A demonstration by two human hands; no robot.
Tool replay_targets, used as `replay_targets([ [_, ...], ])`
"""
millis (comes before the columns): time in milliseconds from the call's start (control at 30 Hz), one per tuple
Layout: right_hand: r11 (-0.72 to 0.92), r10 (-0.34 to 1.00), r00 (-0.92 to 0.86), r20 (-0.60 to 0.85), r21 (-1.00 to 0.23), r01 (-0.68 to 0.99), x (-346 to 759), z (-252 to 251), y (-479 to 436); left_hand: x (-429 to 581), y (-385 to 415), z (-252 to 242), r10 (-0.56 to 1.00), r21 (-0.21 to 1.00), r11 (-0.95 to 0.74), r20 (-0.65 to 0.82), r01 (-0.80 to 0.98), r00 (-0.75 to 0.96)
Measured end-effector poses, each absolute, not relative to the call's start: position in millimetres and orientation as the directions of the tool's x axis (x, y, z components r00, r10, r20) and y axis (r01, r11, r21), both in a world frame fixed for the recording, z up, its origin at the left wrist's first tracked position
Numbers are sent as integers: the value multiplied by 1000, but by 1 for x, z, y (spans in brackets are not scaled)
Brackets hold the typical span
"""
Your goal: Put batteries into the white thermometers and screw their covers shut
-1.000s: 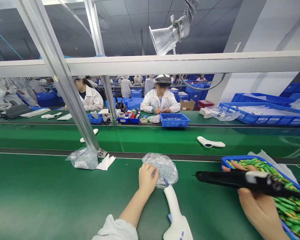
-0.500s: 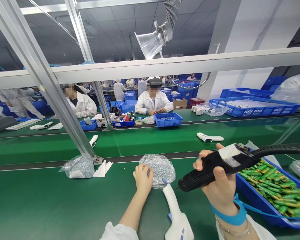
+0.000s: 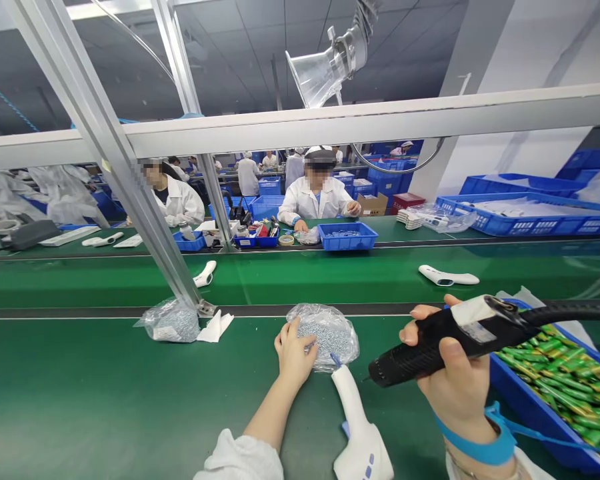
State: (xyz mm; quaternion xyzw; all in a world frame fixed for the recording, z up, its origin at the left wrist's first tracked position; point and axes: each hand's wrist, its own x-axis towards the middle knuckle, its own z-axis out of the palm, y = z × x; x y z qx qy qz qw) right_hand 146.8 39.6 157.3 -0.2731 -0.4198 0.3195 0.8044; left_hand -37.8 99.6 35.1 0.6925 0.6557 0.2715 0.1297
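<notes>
Green anti-static matting covers the near bench from left to right. Nearest the viewer, a white plastic handheld housing point(image 3: 361, 427) lies with its narrow end pointing far, just beside a clear plastic bag point(image 3: 327, 337) of small grey screws. The left hand point(image 3: 294, 353) is open, fingers spread, resting on the bag's near-left edge without gripping it. Caution: pressure on the bag could spill screws across the mat if its mouth is unsealed; the pictures do not show whether it is.

The right hand point(image 3: 453, 380) is clenched around the grip of a black corded electric screwdriver point(image 3: 420, 357), holding it clear of the mat with the bit pointing left. A blue wrist strap point(image 3: 473, 443) circles that wrist, and its cord point(image 3: 545, 433) runs right, toward a blue plastic tray point(image 3: 535, 427) of green-and-gold cylindrical cells point(image 3: 565, 380). Caution: the tool's cord or the strap's cord could catch the tray and disturb the cells.

Farther left, a second bag of screws point(image 3: 173, 323) sits beside a white tissue point(image 3: 214, 327) at the foot of an aluminium upright point(image 3: 145, 200). Beyond, more white housings point(image 3: 449, 275) lie on the next green belt, and a co-worker in a white coat point(image 3: 317, 200) sits behind a blue tray point(image 3: 347, 235).
</notes>
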Motion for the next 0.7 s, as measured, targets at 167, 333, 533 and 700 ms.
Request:
replay_targets([
  [167,638,747,446,492,-719,-275,148,154,41,-37,103,27,970,529,-120,242,840,-13],
  [333,641,744,446,497,-720,-266,147,155,42,-38,104,24,944,523,-142,328,840,-45],
  [533,645,737,452,503,-723,-248,147,157,42,-38,105,20,906,504,-189,420,843,-48],
  [700,640,746,437,503,-723,-260,148,154,42,-36,102,24,867,467,-264,498,844,-4],
])
